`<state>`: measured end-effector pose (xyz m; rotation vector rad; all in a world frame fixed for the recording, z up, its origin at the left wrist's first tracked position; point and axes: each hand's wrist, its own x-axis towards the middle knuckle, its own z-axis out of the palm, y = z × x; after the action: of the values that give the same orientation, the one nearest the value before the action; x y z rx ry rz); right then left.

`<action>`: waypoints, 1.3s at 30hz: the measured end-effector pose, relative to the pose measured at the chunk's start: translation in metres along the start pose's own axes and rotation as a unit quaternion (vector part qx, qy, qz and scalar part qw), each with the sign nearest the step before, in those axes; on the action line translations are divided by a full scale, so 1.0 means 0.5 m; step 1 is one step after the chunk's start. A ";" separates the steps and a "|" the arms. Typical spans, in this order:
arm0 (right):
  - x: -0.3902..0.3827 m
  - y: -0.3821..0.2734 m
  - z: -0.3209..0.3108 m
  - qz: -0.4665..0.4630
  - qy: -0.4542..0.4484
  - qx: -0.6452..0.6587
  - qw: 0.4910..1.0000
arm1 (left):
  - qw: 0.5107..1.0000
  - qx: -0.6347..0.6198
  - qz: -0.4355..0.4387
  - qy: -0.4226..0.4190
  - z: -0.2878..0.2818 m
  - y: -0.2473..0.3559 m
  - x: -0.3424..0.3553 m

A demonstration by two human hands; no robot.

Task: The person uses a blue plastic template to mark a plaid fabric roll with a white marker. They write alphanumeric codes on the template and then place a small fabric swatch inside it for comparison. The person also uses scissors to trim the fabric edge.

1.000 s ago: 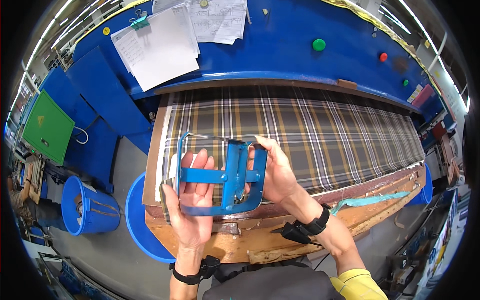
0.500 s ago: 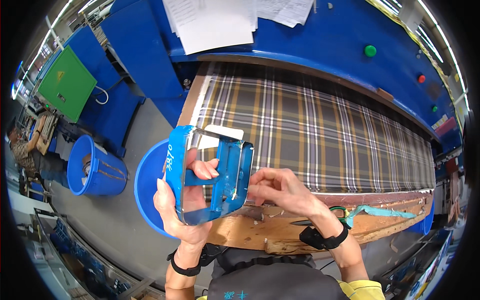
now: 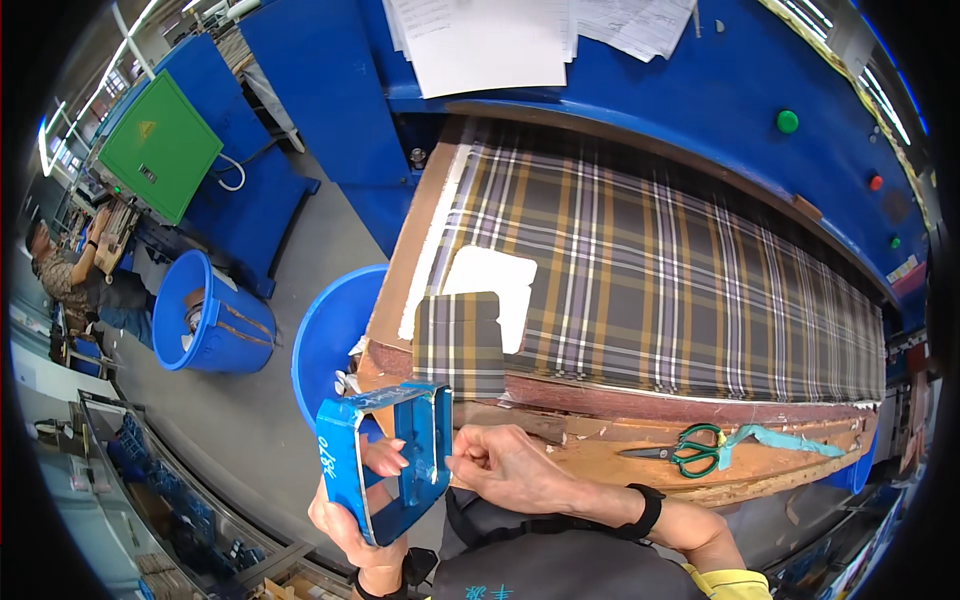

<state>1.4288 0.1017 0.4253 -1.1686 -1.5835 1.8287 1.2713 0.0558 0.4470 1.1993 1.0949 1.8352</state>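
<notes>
My left hand (image 3: pixel 338 522) grips a blue metal cutting die (image 3: pixel 342 462), a hollow frame with a crossbar, held tilted close to my body. Its thumb hooks over the crossbar inside. At the die's right side is my right hand (image 3: pixel 515 470), fingers curled and pressed together; whatever they may pinch is hidden. Just beyond the die, a cut plaid piece (image 3: pixel 460 350) lies at the near left corner of the plaid fabric (image 3: pixel 640 270). It partly overlaps a white cut-out patch (image 3: pixel 500 283) in that fabric.
Green-handled scissors (image 3: pixel 695 450) and a turquoise strip (image 3: pixel 780 438) lie on the worn wooden ledge (image 3: pixel 600 470). A blue bin (image 3: pixel 318 350) stands left of the table, another blue bin (image 3: pixel 240 335) farther off. Papers (image 3: pixel 480 45) hang on the blue machine. A person (image 3: pixel 75 270) works at far left.
The die has come down and left, closer to my body, and my right hand has moved with it. The cut plaid piece and more of the white patch now show. The view has shifted.
</notes>
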 end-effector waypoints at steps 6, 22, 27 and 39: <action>0.032 -0.037 -0.004 -0.046 -0.106 -0.058 0.992 | 0.999 0.016 0.014 0.044 -0.050 0.015 0.006; 0.207 -0.026 -0.128 -0.132 0.163 -0.526 0.825 | 0.984 0.053 0.030 0.167 -0.215 0.029 -0.029; 0.184 -0.055 -0.090 -0.121 0.119 -0.472 0.865 | 0.971 0.059 0.048 0.226 -0.233 0.053 -0.091; 0.041 -0.218 -0.001 -0.455 0.316 -0.194 0.810 | 0.892 0.100 0.050 0.437 -0.255 0.141 -0.324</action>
<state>1.3976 0.1440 0.5231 -0.7831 -1.6689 0.4414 1.2023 -0.1494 0.4233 0.4856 1.7522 2.4715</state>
